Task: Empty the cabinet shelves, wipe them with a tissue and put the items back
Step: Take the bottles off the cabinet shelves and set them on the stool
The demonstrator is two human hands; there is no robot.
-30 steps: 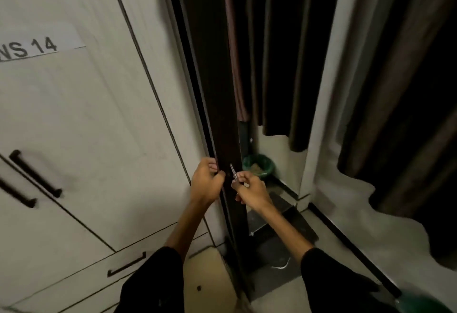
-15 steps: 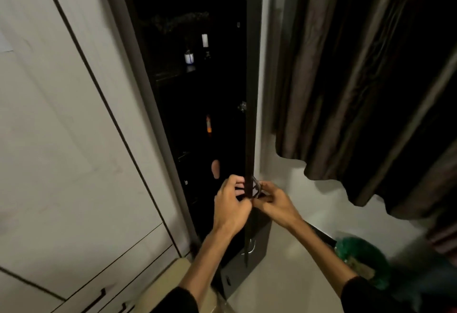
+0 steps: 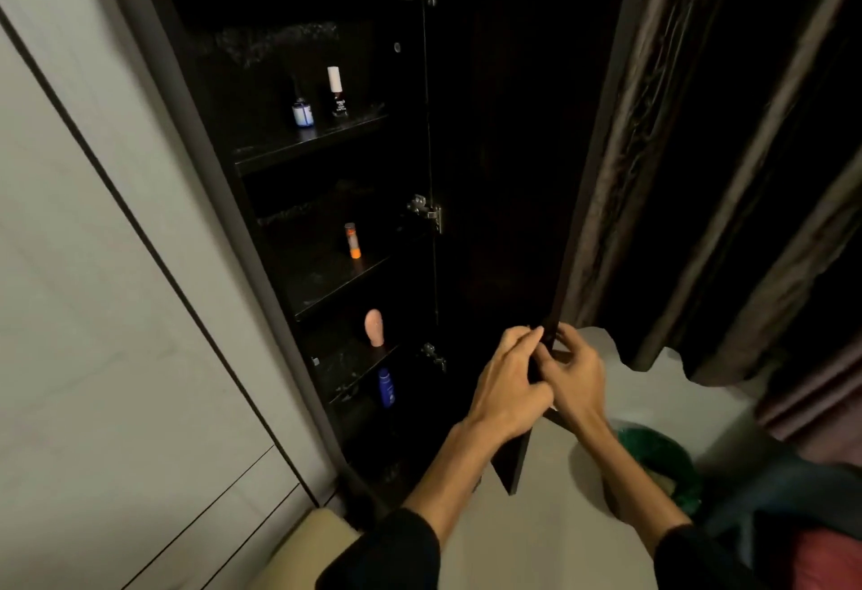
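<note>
Grip: both hands bunched at the free edge of the tall dark cabinet door [image 3: 522, 225]. Left hand [image 3: 510, 384] has fingers curled round the edge from the inner side; right hand [image 3: 576, 377] curled on the outer side. Can't tell if right also pinches sth small.
Items vs grip: all up and to the left, inside the cabinet. Nearest: blue bottle [image 3: 385, 387] on the lowest visible shelf, just left of the left hand; pink rounded piece [image 3: 374, 327] one shelf up; orange-tipped tube [image 3: 352, 240] above that; small blue-white bottle [image 3: 302, 110] and white-capped dark bottle [image 3: 337, 92] on the top dark shelf [image 3: 308, 141].
Long axis: bottles & tube stand upright.
Nearer hand: left, I'd say; right would have to cross the door edge.
Edges: shelves are narrow; hinges [image 3: 427, 211] sit on the right wall.
Room: door wide open, front of shelves unobstructed. Dark curtain [image 3: 699, 169] behind door, green bin [image 3: 653, 459] on floor below right hand.
Stage: emptying not yet begun, imo.
</note>
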